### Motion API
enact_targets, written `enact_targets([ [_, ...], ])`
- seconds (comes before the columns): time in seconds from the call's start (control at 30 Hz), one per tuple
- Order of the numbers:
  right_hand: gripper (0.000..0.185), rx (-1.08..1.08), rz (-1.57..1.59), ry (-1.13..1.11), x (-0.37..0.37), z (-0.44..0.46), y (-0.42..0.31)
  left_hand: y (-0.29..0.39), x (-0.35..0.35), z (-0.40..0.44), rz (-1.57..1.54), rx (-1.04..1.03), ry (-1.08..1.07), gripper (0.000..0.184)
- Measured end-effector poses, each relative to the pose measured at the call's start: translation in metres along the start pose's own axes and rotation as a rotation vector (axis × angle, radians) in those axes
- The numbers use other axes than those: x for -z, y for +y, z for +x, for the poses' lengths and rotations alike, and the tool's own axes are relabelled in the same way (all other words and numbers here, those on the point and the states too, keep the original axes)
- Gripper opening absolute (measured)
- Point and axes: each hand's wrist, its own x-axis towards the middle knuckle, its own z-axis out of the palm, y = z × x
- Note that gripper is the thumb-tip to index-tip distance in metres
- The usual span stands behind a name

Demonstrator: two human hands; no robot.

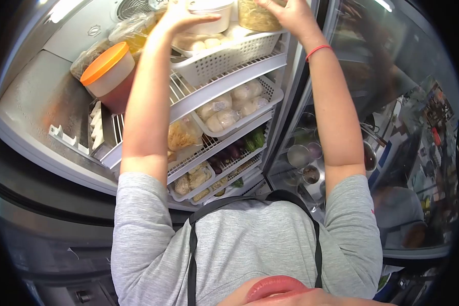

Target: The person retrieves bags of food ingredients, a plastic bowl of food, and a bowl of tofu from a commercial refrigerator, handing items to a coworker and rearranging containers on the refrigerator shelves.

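Observation:
Both my arms reach up into an open glass-door fridge. My left hand (pixel 184 19) is at the top edge, its thumb stretched out over the side of a white round tub (pixel 209 23); its fingertips run out of frame. My right hand (pixel 293 18) lies against a clear tub (pixel 255 18) of pale yellowish strips, gripping its right side, with some fingers cut off by the frame. Both tubs are in or over a white perforated basket (pixel 229 58) on the upper shelf, which also holds pale round items in plastic.
Left on the shelf stands a tub with an orange lid (pixel 104 64), with bagged food behind it. Below are a white tray (pixel 268 104) of wrapped white balls, bagged yellow food (pixel 183 135), and vegetables (pixel 234 152). The glass door (pixel 341 66) stands open at right, reflecting a person and kitchenware.

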Motion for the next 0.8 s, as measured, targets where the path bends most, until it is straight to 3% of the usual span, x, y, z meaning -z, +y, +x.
enact_targets([
  [0.07,0.049,0.045,-0.114,0.023,-0.011,-0.003,-0.007,0.017,0.002,0.001,-0.405,0.418,-0.076,0.092],
  [0.17,0.044,0.136,-0.229,0.140,-0.021,-0.016,-0.015,0.039,0.025,0.005,-0.256,0.572,-0.220,0.078],
  [0.27,0.042,0.150,-0.124,0.180,-0.022,-0.018,-0.010,0.038,0.034,0.003,-0.482,0.461,-0.089,0.067],
  [0.33,0.042,0.051,0.156,0.072,-0.029,-0.023,-0.017,0.038,0.036,-0.002,-0.470,0.485,-0.053,0.065],
  [0.4,0.049,0.107,0.072,0.066,-0.043,-0.026,-0.020,0.041,0.044,-0.006,-0.454,0.504,-0.017,0.064],
  [0.47,0.063,0.246,-0.003,0.139,-0.058,-0.027,-0.025,0.044,0.057,-0.011,-0.729,0.595,-0.028,0.066],
  [0.5,0.085,-0.107,0.419,-0.061,-0.062,-0.030,-0.030,0.045,0.065,-0.013,-0.819,0.594,-0.044,0.068],
  [0.53,0.085,-0.101,0.425,-0.061,-0.060,-0.031,-0.033,0.050,0.070,-0.018,-0.812,0.591,-0.040,0.068],
  [0.6,0.100,-0.334,0.697,-0.169,-0.051,-0.035,-0.041,0.071,0.085,-0.028,-0.998,0.275,0.000,0.067],
  [0.63,0.062,-0.387,0.856,-0.063,-0.054,-0.046,-0.049,0.081,0.097,-0.028,-0.731,0.157,-0.016,0.032],
  [0.67,0.062,-0.386,0.856,-0.066,-0.050,-0.052,-0.052,0.094,0.103,-0.031,-0.730,0.158,-0.014,0.032],
  [0.73,0.077,-0.524,1.166,-0.061,-0.034,-0.064,-0.050,0.119,0.111,-0.038,-0.635,0.067,0.032,0.028],
  [0.77,0.078,-0.533,1.171,-0.204,-0.020,-0.070,-0.051,0.129,0.118,-0.040,-0.592,0.081,-0.021,0.033],
  [0.8,0.078,-0.539,1.164,-0.191,-0.007,-0.079,-0.056,0.135,0.123,-0.041,-0.486,0.015,-0.086,0.034],
])
